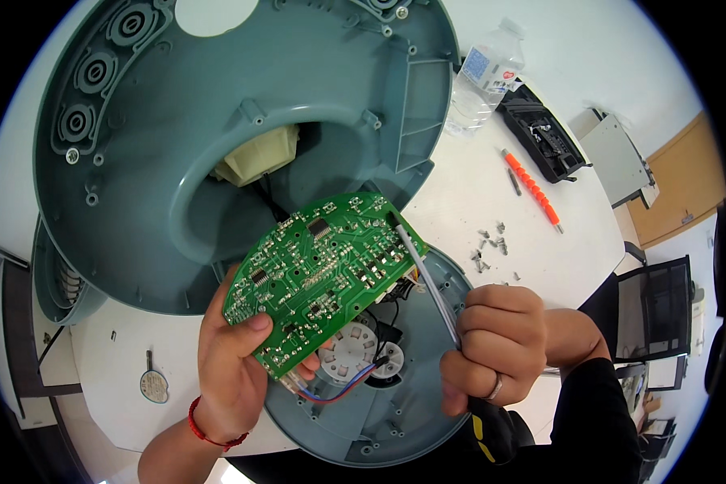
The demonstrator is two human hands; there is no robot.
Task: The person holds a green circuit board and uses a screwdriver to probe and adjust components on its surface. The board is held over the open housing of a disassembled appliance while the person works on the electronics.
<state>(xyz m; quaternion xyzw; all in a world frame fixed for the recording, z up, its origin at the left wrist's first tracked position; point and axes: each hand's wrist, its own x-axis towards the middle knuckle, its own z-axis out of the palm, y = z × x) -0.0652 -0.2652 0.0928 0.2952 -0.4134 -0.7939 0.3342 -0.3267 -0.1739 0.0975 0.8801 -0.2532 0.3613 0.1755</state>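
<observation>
In my left hand (230,363) is a green circuit board (331,274), gripped by its lower left end with the thumb on its face. My right hand (492,339) is wrapped around a screwdriver (419,266) with a long metal shaft and black-and-yellow handle; its tip is at the board's upper right end. Red and blue wires (327,397) run from the board over a round gray-teal base (403,427) with a white disc (347,355). Behind the board lies a large gray-teal plastic housing (315,64) with a cream part (254,153) in its oval opening.
A white table (540,250) holds an empty plastic bottle (484,73), a black case (540,129), an orange flexible shaft (531,189), several loose screws (492,242) and a small tag-like item (153,383) at left. Black chairs (653,306) stand at the right.
</observation>
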